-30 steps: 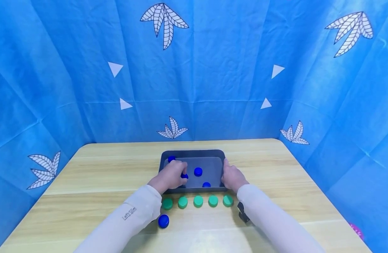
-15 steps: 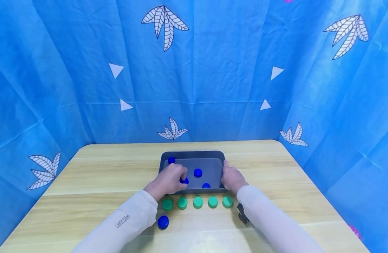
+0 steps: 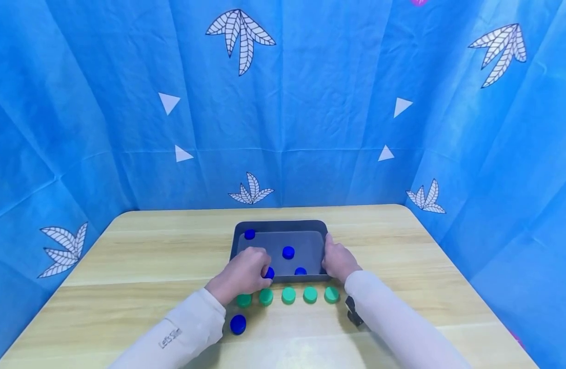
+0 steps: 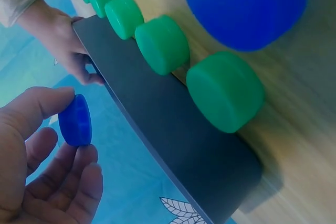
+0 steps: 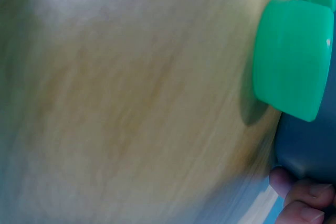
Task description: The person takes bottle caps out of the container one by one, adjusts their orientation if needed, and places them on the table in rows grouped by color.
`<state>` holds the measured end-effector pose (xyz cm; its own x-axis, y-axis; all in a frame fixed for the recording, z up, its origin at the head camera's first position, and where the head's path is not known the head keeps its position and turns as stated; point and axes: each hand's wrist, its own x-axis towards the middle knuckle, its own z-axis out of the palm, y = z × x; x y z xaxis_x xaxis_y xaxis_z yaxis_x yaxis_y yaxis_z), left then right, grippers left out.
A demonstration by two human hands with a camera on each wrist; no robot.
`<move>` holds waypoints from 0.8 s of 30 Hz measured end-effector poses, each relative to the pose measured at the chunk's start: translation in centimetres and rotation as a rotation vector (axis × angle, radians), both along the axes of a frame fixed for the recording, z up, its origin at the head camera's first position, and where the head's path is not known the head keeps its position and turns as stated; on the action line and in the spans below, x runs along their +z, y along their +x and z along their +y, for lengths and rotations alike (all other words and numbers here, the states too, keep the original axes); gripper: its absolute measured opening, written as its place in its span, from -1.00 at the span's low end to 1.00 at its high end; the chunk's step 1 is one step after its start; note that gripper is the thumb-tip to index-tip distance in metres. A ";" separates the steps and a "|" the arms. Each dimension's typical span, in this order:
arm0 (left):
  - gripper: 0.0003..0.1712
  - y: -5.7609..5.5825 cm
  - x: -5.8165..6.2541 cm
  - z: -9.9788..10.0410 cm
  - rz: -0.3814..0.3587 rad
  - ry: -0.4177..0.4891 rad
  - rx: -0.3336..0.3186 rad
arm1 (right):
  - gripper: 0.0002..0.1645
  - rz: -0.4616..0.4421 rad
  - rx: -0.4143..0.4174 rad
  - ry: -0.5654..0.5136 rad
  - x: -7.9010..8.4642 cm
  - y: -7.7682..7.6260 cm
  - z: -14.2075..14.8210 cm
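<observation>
Since the earlier frame, the left hand (image 3: 243,272) has drawn back toward the near wall of the tray (image 3: 280,225), carrying a blue cap (image 3: 269,273) with it; the right hand (image 3: 338,261) has stayed on the tray's right side.

Left hand: the fingers (image 4: 34,109) are clamped on the blue cap, thumb on one flat face and fingertips on the other, so the cap stands on edge in the left wrist view (image 4: 75,120). The cap is held over the near left part of the tray, just above the near wall.

Right hand: it holds the right wall of the dark grey tray near the near right corner. The fingers (image 5: 302,203) are curled against the tray's edge.

Tray contents: three more blue caps lie inside, one in the far left corner (image 3: 249,234), one near the middle (image 3: 288,252), and one close to the near wall (image 3: 300,271).

Desk (image 3: 126,256): a row of five green caps (image 3: 288,295) runs left to right just beside the tray's near wall. A single blue cap (image 3: 238,324) lies nearer than the row, at its left end. A small black clip (image 3: 353,311) lies by the right sleeve.
</observation>
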<state>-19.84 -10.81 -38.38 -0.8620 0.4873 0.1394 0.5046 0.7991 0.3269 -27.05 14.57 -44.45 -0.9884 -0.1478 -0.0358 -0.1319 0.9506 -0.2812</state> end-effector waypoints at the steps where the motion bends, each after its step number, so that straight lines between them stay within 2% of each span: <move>1: -0.55 0.1 0.0 0.0 0.001 0.000 -0.004 | -0.05 -0.004 0.000 0.004 0.0 0.0 0.0; 9: -0.54 0.7 -0.2 -0.3 0.056 0.006 -0.042 | -0.07 -0.007 0.014 0.014 0.1 -0.2 0.0; 24: -0.51 2.3 -1.2 -0.2 0.045 0.041 -0.076 | -0.08 -0.008 0.019 0.021 0.0 -0.1 0.0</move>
<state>-17.59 -11.01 -39.58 -0.8155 0.5438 0.1982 0.5778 0.7446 0.3343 -27.12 14.60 -44.43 -0.9850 -0.1660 -0.0472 -0.1481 0.9536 -0.2621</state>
